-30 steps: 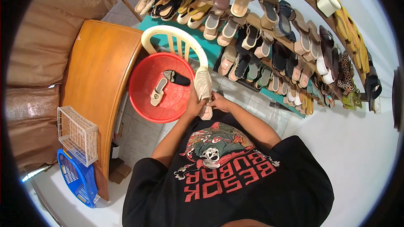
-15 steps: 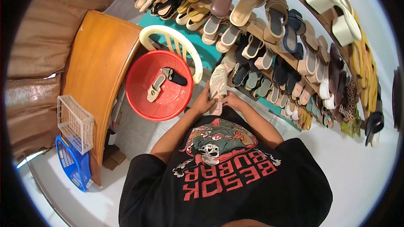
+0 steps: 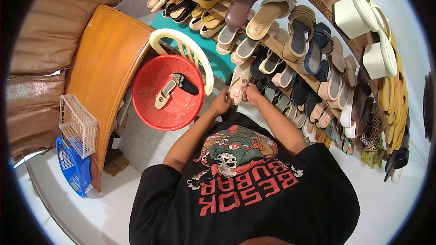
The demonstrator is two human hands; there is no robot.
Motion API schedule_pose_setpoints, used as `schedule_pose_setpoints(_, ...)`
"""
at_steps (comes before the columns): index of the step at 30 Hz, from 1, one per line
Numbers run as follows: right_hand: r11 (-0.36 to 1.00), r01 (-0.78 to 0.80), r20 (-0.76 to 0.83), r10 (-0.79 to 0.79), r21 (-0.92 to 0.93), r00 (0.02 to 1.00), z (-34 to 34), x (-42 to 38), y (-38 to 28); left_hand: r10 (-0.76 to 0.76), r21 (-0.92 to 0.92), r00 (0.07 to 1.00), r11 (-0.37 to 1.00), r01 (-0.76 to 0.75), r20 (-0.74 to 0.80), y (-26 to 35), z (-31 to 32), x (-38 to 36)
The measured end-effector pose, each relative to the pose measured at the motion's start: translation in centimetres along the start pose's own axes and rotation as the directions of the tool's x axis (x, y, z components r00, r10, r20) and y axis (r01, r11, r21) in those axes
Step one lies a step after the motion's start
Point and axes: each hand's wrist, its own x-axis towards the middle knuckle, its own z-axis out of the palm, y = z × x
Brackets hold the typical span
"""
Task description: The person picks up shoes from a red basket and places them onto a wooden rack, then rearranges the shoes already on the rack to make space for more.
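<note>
A pale beige sandal (image 3: 238,84) is held out in front of my body, close to the lowest shelf rows. My left hand (image 3: 221,103) grips its near end from the left. On the opposite edge, my right hand (image 3: 250,94) pinches it with bent fingers. To the left, a round red basin (image 3: 147,109) rests on a cream plastic chair (image 3: 206,63). Inside the basin lie a cream slipper with a round ornament (image 3: 164,95) and a black slipper with a patterned strap (image 3: 186,84).
Wooden shelves (image 3: 279,47) with rows of sandals curve across the far and right sides. An orange-brown wooden table (image 3: 106,54) stands left of the chair. Beside it are a white wire basket (image 3: 78,124) and a blue plastic basket (image 3: 72,168).
Both hands have moved forward, away from my body, with the sandal. It has turned, showing more of its inner sole. The whole view has shifted slightly.
</note>
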Motion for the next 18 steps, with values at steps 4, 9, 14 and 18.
schedule_pose_setpoints(4, 0.999, 0.047, -0.169, -0.049, -0.013, 0.984, -0.2, 0.9, -1.7, 0.007, -0.071, 1.000, 0.997, -0.005, 0.021, 0.1, 0.2, 4.1)
schedule_pose_setpoints(9, 0.995, -0.072, -0.167, 0.082, 0.070, 0.982, -1.3, 4.7, -1.9, 0.045, -0.057, 0.998, 0.997, -0.047, -0.042, -1.2, 1.7, 8.1)
schedule_pose_setpoints(14, 0.997, -0.071, -0.138, 0.068, -0.016, 0.988, -0.9, 5.0, -2.9, 0.027, -0.070, 0.997, 0.997, -0.033, -0.074, 0.1, 1.8, 9.0)
schedule_pose_setpoints(18, 0.999, 0.019, -0.137, -0.014, 0.037, 0.990, -1.0, 7.7, 0.2, -0.158, -0.049, 0.987, 0.986, 0.156, -0.029, 0.8, 2.6, 8.8)
